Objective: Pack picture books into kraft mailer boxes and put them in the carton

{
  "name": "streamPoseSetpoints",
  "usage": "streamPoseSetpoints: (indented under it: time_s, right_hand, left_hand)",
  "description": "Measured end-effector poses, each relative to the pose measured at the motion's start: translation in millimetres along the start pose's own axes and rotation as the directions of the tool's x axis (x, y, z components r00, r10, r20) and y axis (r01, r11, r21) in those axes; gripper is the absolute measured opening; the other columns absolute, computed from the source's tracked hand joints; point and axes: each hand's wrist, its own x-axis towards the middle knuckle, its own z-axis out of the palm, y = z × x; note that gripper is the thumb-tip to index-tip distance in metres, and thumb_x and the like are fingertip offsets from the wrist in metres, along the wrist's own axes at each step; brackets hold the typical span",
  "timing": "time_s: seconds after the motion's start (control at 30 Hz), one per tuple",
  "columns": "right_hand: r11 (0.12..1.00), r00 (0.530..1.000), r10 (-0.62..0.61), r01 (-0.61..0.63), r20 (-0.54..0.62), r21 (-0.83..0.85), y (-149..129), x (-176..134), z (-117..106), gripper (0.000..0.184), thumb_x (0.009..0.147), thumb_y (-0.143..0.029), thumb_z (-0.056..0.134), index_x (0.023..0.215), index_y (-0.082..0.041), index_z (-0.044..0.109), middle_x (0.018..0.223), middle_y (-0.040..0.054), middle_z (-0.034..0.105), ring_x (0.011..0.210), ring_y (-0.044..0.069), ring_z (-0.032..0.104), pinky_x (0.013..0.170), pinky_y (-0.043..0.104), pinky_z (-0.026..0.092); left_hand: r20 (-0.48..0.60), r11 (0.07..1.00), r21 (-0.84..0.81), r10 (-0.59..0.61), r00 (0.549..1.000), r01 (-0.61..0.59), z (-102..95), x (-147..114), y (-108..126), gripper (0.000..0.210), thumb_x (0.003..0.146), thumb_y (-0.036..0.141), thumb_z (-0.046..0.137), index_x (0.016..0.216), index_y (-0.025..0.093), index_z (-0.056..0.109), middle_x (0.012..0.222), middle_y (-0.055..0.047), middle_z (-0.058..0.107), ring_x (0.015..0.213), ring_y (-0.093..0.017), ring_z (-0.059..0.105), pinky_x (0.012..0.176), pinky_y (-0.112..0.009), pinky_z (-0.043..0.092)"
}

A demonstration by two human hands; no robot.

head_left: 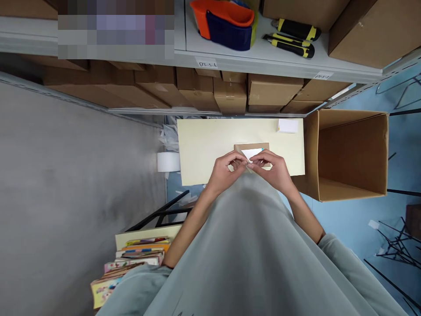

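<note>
My left hand and my right hand meet at the near edge of the pale table. Thumbs and fingertips on both sides are pinched together, almost touching. Between them is a thin, pale edge, too small to name. Just beyond the fingertips a flat brown cardboard packet lies on the tabletop, with a white label on it. My fingers cover part of the packet and label.
A large open cardboard box stands right of the table. A small white box lies at the back right, a white roll at the left. Above are shelved cartons, utility knives and an orange-and-blue holder. Books are stacked lower left.
</note>
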Motion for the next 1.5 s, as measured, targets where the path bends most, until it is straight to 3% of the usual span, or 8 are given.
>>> streamPoseSetpoints:
  time_s: [0.23,0.57,0.83,1.03,1.17,1.33,1.5]
  right_hand:
    - [1.0,1.0,0.009,-0.01,-0.03,-0.027,6.0,3.8,-4.0,0.02,0.099,-0.046,0.074,0.088,-0.03,0.079,0.087,0.0015,0.071,0.08,0.019,0.066,0.078,0.036,0.06]
    - [0.977,0.972,0.18,-0.159,-0.153,0.144,29.7,5.2,-33.0,0.021,0.094,-0.045,0.074,0.087,-0.026,0.073,0.084,0.0006,0.071,0.076,0.018,0.068,0.075,0.034,0.059]
    - [0.973,0.949,0.196,-0.156,-0.249,0.171,23.4,10.9,-31.4,0.02,0.094,-0.044,0.074,0.086,-0.026,0.071,0.077,-0.0007,0.069,0.074,0.018,0.068,0.075,0.035,0.059]
    - [0.972,0.943,0.216,-0.182,-0.254,0.15,4.5,16.7,-9.1,0.018,0.093,-0.041,0.073,0.087,-0.025,0.071,0.079,-0.0007,0.069,0.075,0.017,0.068,0.076,0.035,0.059]
    - [0.975,0.941,0.212,-0.187,-0.263,0.119,-4.0,21.5,12.3,0.018,0.092,-0.042,0.073,0.087,-0.025,0.071,0.078,-0.0001,0.069,0.075,0.018,0.068,0.074,0.034,0.058]
    - [0.977,0.94,0.21,-0.192,-0.27,0.091,-10.9,21.0,42.4,0.021,0.091,-0.044,0.074,0.085,-0.024,0.071,0.078,0.0,0.069,0.072,0.017,0.067,0.073,0.034,0.058]
    - [0.975,0.934,0.223,-0.217,-0.279,0.053,-18.8,11.4,71.3,0.023,0.092,-0.046,0.076,0.086,-0.024,0.072,0.077,0.0008,0.069,0.073,0.019,0.068,0.072,0.036,0.06]
  left_hand:
    - [0.025,0.998,0.044,0.049,0.998,-0.051,4.5,3.9,-1.4,0.012,0.089,0.034,0.072,0.083,0.023,0.073,0.084,-0.003,0.071,0.076,-0.017,0.061,0.071,-0.03,0.051]
    - [-0.113,0.976,-0.186,-0.139,0.984,0.117,-20.0,7.8,-15.9,0.019,0.084,0.039,0.073,0.08,0.022,0.066,0.079,-0.003,0.069,0.073,-0.018,0.066,0.07,-0.032,0.054]
    - [-0.337,0.872,-0.465,-0.331,0.881,0.151,-61.0,1.1,-54.0,0.02,0.077,0.035,0.075,0.08,0.023,0.059,0.068,0.002,0.059,0.069,-0.016,0.068,0.067,-0.026,0.054]
    - [-0.481,0.835,-0.54,-0.412,0.773,0.109,-115.3,-13.1,-87.3,0.02,0.076,0.032,0.076,0.08,0.023,0.058,0.068,0.004,0.058,0.068,-0.012,0.068,0.061,-0.019,0.051]
    - [-0.62,0.866,-0.486,-0.439,0.65,0.122,-163.6,-27.0,-108.0,0.012,0.082,0.026,0.071,0.085,0.023,0.059,0.069,0.004,0.061,0.066,-0.011,0.07,0.059,-0.017,0.05]
    - [-0.754,0.924,-0.316,-0.383,0.533,0.217,-236.0,-29.5,-126.1,0.007,0.089,0.023,0.066,0.088,0.022,0.059,0.074,0.004,0.067,0.066,-0.011,0.072,0.061,-0.017,0.05]
    - [-0.813,0.917,-0.173,-0.338,0.474,0.359,-321.7,-5.5,-144.3,0.01,0.093,0.011,0.061,0.089,0.02,0.057,0.071,0.005,0.065,0.061,-0.01,0.067,0.061,-0.018,0.049]
